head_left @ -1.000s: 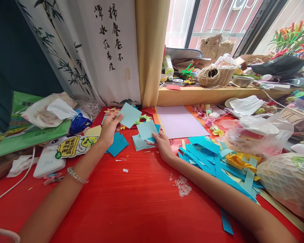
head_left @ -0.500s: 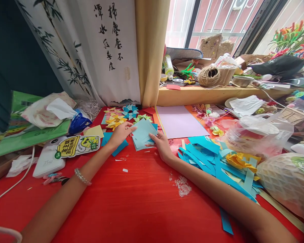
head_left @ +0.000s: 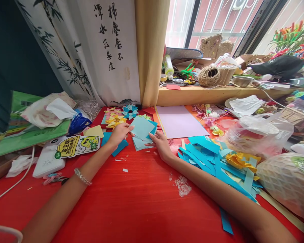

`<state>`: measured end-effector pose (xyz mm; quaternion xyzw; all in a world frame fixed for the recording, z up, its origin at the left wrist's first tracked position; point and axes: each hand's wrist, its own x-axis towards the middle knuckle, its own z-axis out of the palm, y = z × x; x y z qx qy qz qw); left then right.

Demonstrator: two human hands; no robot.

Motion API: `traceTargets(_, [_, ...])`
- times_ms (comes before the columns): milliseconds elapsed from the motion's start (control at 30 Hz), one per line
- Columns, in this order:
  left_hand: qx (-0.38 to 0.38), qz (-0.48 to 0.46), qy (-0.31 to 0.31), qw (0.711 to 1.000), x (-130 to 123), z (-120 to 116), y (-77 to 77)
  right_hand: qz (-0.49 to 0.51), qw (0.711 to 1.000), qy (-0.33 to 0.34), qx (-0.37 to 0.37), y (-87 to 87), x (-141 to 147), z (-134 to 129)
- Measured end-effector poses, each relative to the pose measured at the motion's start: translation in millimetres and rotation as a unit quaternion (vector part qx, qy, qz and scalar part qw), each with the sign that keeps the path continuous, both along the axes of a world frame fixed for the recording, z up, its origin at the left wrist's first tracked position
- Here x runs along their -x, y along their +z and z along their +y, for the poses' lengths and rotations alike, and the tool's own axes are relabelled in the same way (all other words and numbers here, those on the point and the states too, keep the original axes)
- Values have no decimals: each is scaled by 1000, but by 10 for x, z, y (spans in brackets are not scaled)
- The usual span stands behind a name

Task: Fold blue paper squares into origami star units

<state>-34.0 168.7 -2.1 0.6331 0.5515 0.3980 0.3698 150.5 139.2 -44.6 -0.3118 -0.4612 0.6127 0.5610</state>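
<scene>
Where the layers overlap, pale blue square (head_left: 142, 127): one, uppermost, in front of the folded paper rings (head_left: 116, 120); it could slide askew, I judge, the sheets under it being loose.
Left grip (head_left: 118, 135): narrow, fingertips holding the square's left corner; too hard a pinch could crease it, too light could drop it.
Right grip (head_left: 162, 143): narrow, thumb at the right-hand corner of the layers, fingers curled beneath; how many sheets I hold there I cannot tell, so a miscount is possible.
Lower pale papers (head_left: 140, 145): fanned below the square, edges uneven; a knock from my fingers could scatter them.
Bright blue edge (head_left: 154, 128): showing behind the square at right; lying so close, it could be lifted along with the pale sheets.
Bright blue paper (head_left: 121, 147): on the surface (head_left: 121, 209), partly under my left hand; a drag of the arm could bend it.
Rings: yellow, blue, pink and green, just beyond my left fingers; a careless reach could nudge them.
Blue strips (head_left: 205, 158): heaped beside my right forearm; a sideways sweep could mix them in among the squares.
Clear scraps (head_left: 182, 186): near that forearm; if sticky, they could cling to paper.
</scene>
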Motion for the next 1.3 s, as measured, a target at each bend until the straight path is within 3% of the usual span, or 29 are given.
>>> traceTargets(133, [-9, 63, -21, 998, -38, -15, -30, 2, 1000, -26, 14, -10, -2, 10])
traceTargets(300, [-48, 177, -65, 981, -23, 0, -115, 34, 988, -148, 21, -50, -54, 73])
traceTargets(400, [-66, 238, -104, 964, -13, 0, -213, 47, 983, -177, 21, -59, -71, 95])
traceTargets(533, [-75, 287, -105, 949, -17, -11, -304, 48, 984, -170, 17, -63, -65, 93])
traceTargets(700, [-81, 291, -62, 951, -59, -15, -234, 48, 983, -175, 21, -68, -62, 88])
traceTargets(1067, [-124, 122, 92, 980, 126, 47, 68, 33, 986, -163, 22, -41, -56, 63])
traceTargets(1167, [-124, 97, 71, 985, 52, 14, 67, 13, 994, -104, 18, -19, -19, 29])
traceTargets(1300, [-105, 153, 24, 982, -88, -46, 44, -8, 1000, -21, -1, 35, 32, -48])
